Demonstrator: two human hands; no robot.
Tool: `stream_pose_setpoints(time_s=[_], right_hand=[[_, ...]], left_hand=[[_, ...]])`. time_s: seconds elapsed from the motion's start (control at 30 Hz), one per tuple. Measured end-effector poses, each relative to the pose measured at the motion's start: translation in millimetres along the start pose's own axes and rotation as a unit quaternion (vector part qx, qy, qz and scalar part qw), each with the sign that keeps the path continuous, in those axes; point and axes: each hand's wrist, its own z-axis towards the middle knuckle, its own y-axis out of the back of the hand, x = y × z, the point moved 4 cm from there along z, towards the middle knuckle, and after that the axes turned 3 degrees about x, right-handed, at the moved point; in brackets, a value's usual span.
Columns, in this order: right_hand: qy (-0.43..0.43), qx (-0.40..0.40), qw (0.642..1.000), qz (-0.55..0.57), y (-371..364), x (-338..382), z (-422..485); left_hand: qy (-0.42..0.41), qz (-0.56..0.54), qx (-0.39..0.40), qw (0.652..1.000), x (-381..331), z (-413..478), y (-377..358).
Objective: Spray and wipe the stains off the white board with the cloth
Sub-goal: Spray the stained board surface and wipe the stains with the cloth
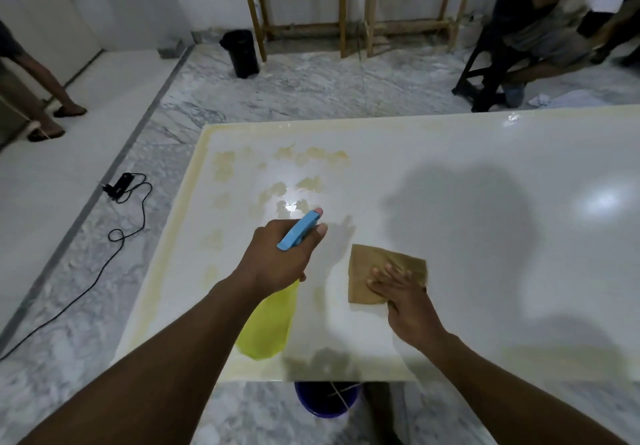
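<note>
From my remote seat I saw the left hand gripping a translucent yellow-green plastic spray bottle by its neck. The fingers were curled round it under the blue trigger head, and the pink nozzle pointed away over the board. The bottle's body hung tilted below the wrist, above the board's near-left part. It showed an even yellow-green, but I could not tell how much liquid was in it.

The right hand lay flat on a folded brown cloth, fingers straight and slightly spread, pressing it onto the glossy white rectangular board. The cloth sat on the near middle of the board, just right of the bottle.

Yellowish-brown stains were scattered over the far-left area of the board and ran down its left side, well apart from the cloth.

A blue round plastic bucket stood on the marble floor, half hidden under the board's near edge, so its contents were hidden. A black cylindrical bin stood farther off, near the wooden frames.
</note>
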Motion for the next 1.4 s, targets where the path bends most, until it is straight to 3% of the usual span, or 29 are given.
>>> stream_pose_setpoints(time_s=[0.13, 0.23, 0.37, 0.43, 0.5, 0.6, 0.77, 0.87, 0.93, 1.0, 1.17, 1.4], right_hand=[[-0.009, 0.020, 1.000, 0.013, -13.0, 36.6, -63.9], [-0.091, 0.060, 0.989, 0.104, 20.1, 54.8, -54.8], [-0.265, 0.198, 0.902, 0.279, 77.6, 71.5, -13.2], [-0.305, 0.257, 0.868, 0.295, 97.9, 72.4, 19.7], [-0.319, 0.294, 0.859, 0.270, 114.5, 69.1, 64.5], [-0.297, 0.294, 0.889, 0.185, 140.8, 58.0, 163.6], [-0.172, 0.158, 0.970, 0.065, 171.1, 51.8, 332.9], [-0.120, 0.103, 0.987, -0.018, 152.6, 17.1, 402.2], [-0.122, 0.118, 0.984, -0.047, 116.2, -15.6, 422.8], [-0.111, 0.149, 0.979, -0.077, 73.6, -36.4, 414.1], [0.041, 0.026, 0.996, -0.081, 33.7, -41.8, 345.4], [0.071, -0.011, 0.997, -0.011, -5.3, -5.2, 166.3]], left_hand=[[-0.003, -0.006, 0.002, 1.000, 11.1, -62.3, 11.6], [0.001, -0.010, 0.004, 1.000, 14.8, -79.4, 20.6], [-0.008, -0.016, -0.008, 1.000, 14.0, -69.4, 34.5], [-0.010, -0.018, -0.015, 1.000, 13.7, -52.2, 39.9], [-0.005, -0.016, -0.021, 1.000, 13.7, -30.5, 44.2], [0.010, -0.025, -0.029, 0.999, 14.2, 17.0, 51.4], [0.033, -0.041, -0.051, 0.997, 12.1, 95.2, 61.3], [0.032, -0.045, -0.055, 0.997, 8.6, 123.9, 61.4], [0.038, -0.047, -0.054, 0.997, 12.1, 137.5, 57.6], [0.045, -0.046, -0.052, 0.997, 19.3, 146.7, 52.9], [0.081, -0.005, -0.045, 0.996, 40.1, 145.3, 45.5], [0.075, 0.014, -0.048, 0.996, 44.1, 78.1, 45.2]])
